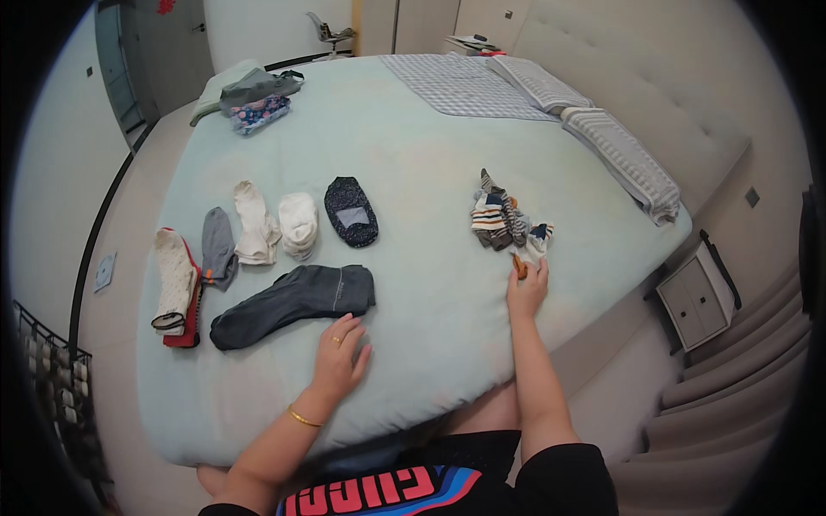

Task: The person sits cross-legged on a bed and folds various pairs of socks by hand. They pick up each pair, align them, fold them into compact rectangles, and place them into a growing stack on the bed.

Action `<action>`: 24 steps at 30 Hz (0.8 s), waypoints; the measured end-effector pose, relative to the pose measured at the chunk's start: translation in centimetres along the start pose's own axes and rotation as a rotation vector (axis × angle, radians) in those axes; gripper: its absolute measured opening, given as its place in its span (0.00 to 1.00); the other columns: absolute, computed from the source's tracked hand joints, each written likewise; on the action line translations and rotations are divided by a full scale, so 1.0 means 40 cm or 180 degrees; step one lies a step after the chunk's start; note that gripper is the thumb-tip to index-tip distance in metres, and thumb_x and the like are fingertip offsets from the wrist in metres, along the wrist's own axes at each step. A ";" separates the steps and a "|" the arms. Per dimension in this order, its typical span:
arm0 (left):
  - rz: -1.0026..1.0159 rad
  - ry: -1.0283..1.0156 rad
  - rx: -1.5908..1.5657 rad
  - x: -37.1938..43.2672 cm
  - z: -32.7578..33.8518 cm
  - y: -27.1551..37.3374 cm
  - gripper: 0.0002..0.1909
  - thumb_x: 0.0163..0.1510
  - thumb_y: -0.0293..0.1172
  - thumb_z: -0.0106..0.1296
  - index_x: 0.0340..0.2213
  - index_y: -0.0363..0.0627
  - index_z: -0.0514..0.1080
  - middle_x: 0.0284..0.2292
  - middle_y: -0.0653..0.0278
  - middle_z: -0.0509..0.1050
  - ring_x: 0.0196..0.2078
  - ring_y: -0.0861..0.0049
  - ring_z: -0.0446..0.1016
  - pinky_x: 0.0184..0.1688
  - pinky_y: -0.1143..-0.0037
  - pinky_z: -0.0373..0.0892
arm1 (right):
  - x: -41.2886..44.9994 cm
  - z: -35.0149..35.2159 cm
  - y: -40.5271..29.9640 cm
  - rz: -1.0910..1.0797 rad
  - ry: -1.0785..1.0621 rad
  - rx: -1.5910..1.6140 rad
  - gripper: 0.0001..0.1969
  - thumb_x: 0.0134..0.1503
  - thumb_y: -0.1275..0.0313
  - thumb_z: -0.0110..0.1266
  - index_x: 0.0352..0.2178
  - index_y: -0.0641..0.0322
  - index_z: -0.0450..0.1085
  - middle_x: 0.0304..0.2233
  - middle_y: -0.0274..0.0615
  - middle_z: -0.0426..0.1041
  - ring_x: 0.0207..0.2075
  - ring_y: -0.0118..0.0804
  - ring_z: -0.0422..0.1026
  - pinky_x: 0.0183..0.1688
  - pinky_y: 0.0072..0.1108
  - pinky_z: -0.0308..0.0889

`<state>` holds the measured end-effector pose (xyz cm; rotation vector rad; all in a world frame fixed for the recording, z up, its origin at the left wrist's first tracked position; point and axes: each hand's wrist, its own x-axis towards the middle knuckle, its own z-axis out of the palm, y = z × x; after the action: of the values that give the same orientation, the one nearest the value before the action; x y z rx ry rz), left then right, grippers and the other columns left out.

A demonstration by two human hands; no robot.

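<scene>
My left hand (339, 361) rests on the bed with its fingers apart and holds nothing. Its fingertips lie at the lower edge of a pair of dark grey socks (290, 303). At the right, the fingers of my right hand (529, 290) touch a small white sock (539, 242) and an ochre sock part (519, 266) at the near end of a loose heap of small striped socks (497, 219). Whether they grip it is hidden. Left of the heap lie a black speckled sock bundle (350, 213), white folded socks (299, 224), cream socks (255, 222) and grey socks (219, 245).
Dotted cream socks (173, 264) lie over red socks (187, 332) near the bed's left edge. A grey bag (258, 87) and a floral cloth bundle (260, 115) sit at the far left corner. Pillows (619, 158) line the headboard (639, 71). A nightstand (697, 300) stands at right.
</scene>
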<state>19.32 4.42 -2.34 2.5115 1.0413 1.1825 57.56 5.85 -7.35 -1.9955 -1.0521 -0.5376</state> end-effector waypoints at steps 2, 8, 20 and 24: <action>0.0003 0.0123 -0.0098 -0.008 0.006 -0.013 0.14 0.42 0.26 0.53 0.34 0.37 0.67 0.39 0.54 0.68 0.47 0.59 0.64 0.48 0.67 0.60 | -0.007 0.004 0.010 -0.0088 0.0065 -0.0025 0.10 0.46 0.72 0.52 0.33 0.62 0.67 0.47 0.49 0.62 0.48 0.51 0.60 0.48 0.36 0.56; -0.0077 0.0604 -0.0413 -0.018 -0.008 -0.011 0.11 0.44 0.25 0.51 0.33 0.37 0.67 0.35 0.54 0.68 0.42 0.59 0.66 0.46 0.68 0.61 | -0.103 -0.120 -0.140 -0.0283 -0.0221 0.0864 0.07 0.50 0.73 0.49 0.29 0.67 0.67 0.34 0.47 0.70 0.39 0.45 0.67 0.42 0.29 0.61; -0.1562 -0.0214 -0.2011 -0.211 -0.171 0.037 0.25 0.42 0.33 0.60 0.42 0.38 0.65 0.42 0.56 0.61 0.35 0.77 0.69 0.31 0.80 0.68 | -0.459 -0.312 -0.583 0.0674 -0.4192 0.4044 0.11 0.52 0.79 0.47 0.39 0.70 0.67 0.32 0.41 0.74 0.35 0.28 0.71 0.39 0.17 0.65; -0.1721 -0.0234 -0.1781 -0.266 -0.211 -0.003 0.30 0.35 0.32 0.64 0.42 0.41 0.65 0.44 0.58 0.58 0.37 0.75 0.68 0.33 0.80 0.70 | -0.379 -0.325 -0.574 -0.0171 -0.3533 0.3591 0.13 0.51 0.77 0.49 0.40 0.68 0.66 0.29 0.40 0.74 0.33 0.29 0.71 0.42 0.19 0.63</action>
<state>8.39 -3.62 -3.22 1.6929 1.0842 1.0214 30.00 -4.33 0.61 -1.0975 -1.5164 1.0920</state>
